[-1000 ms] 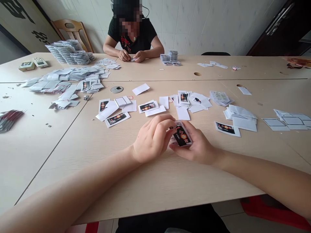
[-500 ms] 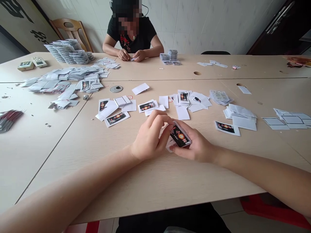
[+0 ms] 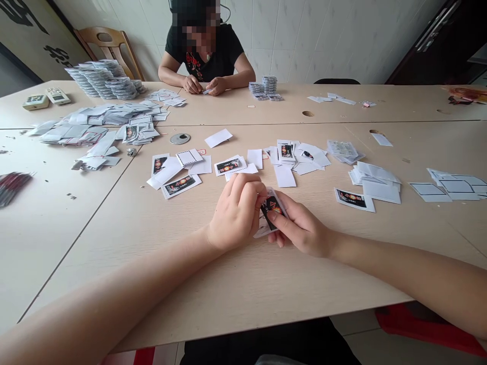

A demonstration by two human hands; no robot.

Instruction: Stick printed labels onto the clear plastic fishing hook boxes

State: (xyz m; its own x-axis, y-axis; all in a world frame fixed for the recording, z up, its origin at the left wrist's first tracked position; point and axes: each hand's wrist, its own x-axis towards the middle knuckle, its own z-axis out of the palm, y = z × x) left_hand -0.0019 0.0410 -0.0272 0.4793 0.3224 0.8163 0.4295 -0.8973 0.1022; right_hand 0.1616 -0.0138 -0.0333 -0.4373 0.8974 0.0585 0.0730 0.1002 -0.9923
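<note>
A small clear plastic packet with a black printed card [image 3: 272,205] is held above the near part of the table. My right hand [image 3: 304,228] grips it from the right, thumb pressed over the printed face and fingers underneath. My left hand [image 3: 239,213] is closed at the packet's upper left edge, its fingertips pinched there and partly hidden behind the knuckles. Just beyond my hands lie loose white and black-printed cards [image 3: 230,166], with another such group [image 3: 286,152] slightly to the right.
Across the table [image 3: 213,299] a person [image 3: 205,61] in black handles something small. Tall packet stacks [image 3: 102,78] and a heap of white cards [image 3: 83,124] stand at left. To the right lie clear packets [image 3: 343,150], white cards [image 3: 380,180] and outlined cards [image 3: 454,185].
The packet has tilted more upright and shifted slightly left. My right thumb has moved from its lower edge onto its printed face. My left hand stays at its upper edge.
</note>
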